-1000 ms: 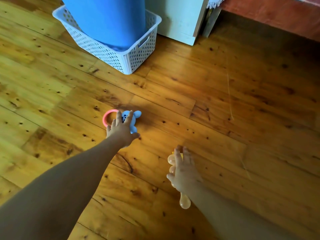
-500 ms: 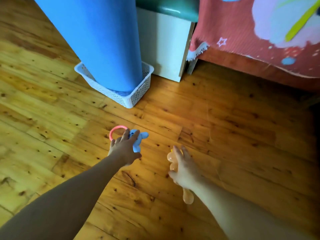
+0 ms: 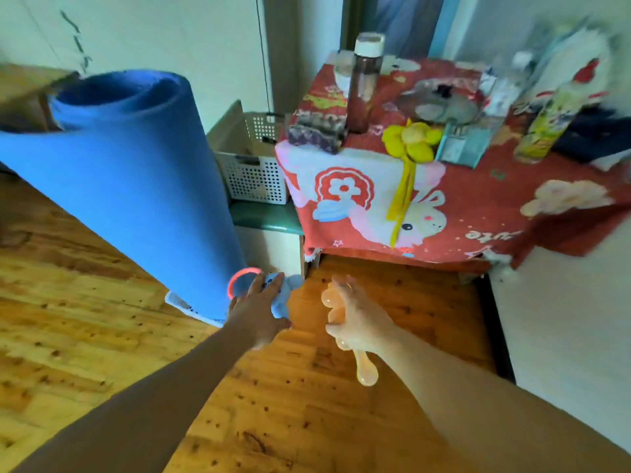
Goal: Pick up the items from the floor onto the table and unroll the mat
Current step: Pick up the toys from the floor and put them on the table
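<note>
In the head view, at lower centre of the frame, the left hand (image 3: 259,312) is gripping a blue toy (image 3: 280,297) with a pink ring, fingers curled over it, while the right hand (image 3: 358,322) just beside it is clutching a pale orange toy (image 3: 367,372) in its closed fingers, both sitting below the red-clothed table (image 3: 478,213) at upper right, with the rolled blue mat (image 3: 136,186) standing upright at left.

left hand (image 3: 259,315): bare | right hand (image 3: 358,320): bare | forearms (image 3: 164,394): apparently unsleeved
</note>
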